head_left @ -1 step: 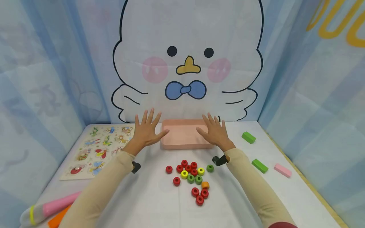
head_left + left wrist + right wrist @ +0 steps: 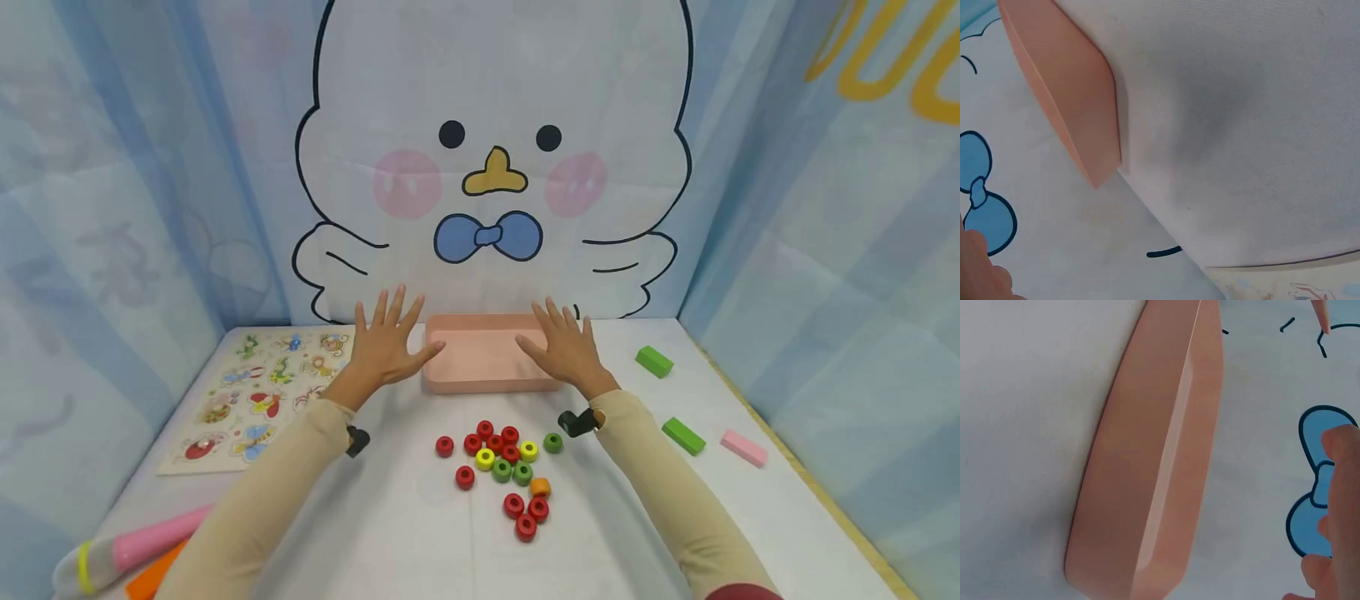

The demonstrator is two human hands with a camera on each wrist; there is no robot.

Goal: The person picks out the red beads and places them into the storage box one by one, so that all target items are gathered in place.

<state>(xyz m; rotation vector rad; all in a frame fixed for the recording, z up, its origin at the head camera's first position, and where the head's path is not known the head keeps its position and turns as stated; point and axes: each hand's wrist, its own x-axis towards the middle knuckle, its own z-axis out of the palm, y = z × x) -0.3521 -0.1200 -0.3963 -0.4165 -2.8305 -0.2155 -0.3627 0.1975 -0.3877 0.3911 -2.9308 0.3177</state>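
My left hand (image 2: 384,348) is held out with its fingers spread, at the left end of a pink tray (image 2: 491,387), its thumb overlapping the tray's edge in the head view. Over the tray's right end, my right hand (image 2: 567,348) spreads its fingers too. Neither holds anything. Nearer to me on the white table lie several red beads (image 2: 465,477), two yellow beads (image 2: 485,459), several green beads (image 2: 502,471) and one orange bead (image 2: 540,487). Both wrist views show the tray's side wall, with fingers (image 2: 1344,487) at the edge of the right one.
A puzzle board (image 2: 262,400) with insect pictures lies at the left, partly behind the left arm. Front left are a pink and grey tube-like object (image 2: 153,537) and an orange piece (image 2: 153,575). On the right lie two green blocks (image 2: 683,436) and a pink block (image 2: 743,447).
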